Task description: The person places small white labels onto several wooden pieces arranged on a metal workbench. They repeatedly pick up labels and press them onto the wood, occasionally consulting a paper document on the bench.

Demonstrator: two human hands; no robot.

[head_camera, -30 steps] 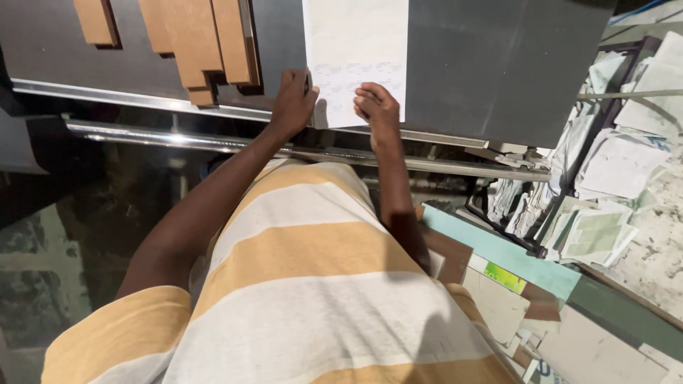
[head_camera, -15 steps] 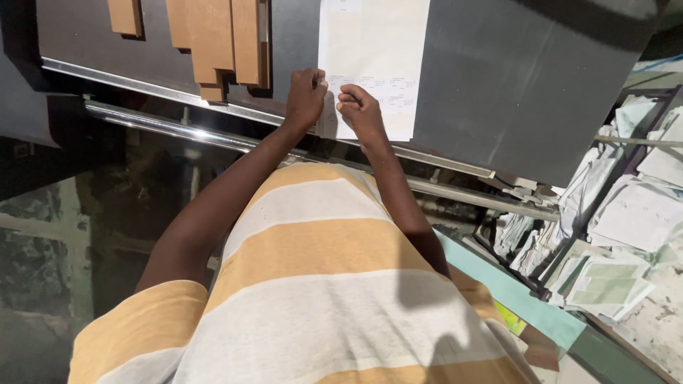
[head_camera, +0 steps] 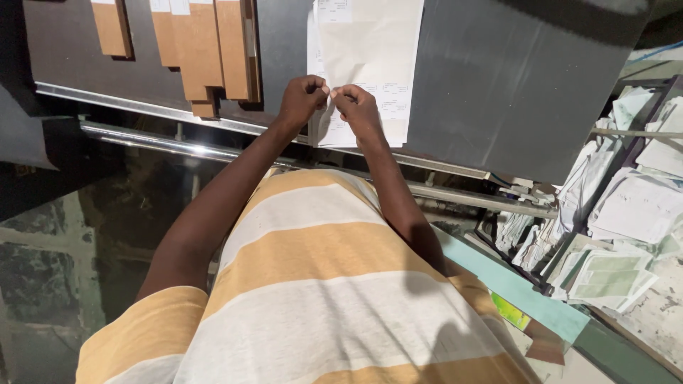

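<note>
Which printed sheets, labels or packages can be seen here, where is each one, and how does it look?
White printed sheet: on the dark table, pinched by left hand and right hand.
Brown cardboard pieces: upper left, flat, rectangular.
Pale paper piles: right side, white and greenish, untidy.

You face a dark grey table point(head_camera: 541, 92) with a steel rail point(head_camera: 171, 146); paper piles point(head_camera: 626, 213) clutter the dim right side.

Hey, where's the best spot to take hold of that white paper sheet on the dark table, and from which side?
Probably the near edge of the white paper sheet, coming from the person's side. That edge lies by the dark table rim, where both the left hand and right hand already pinch it; the rest lies flat, offering nothing to grasp.
</note>
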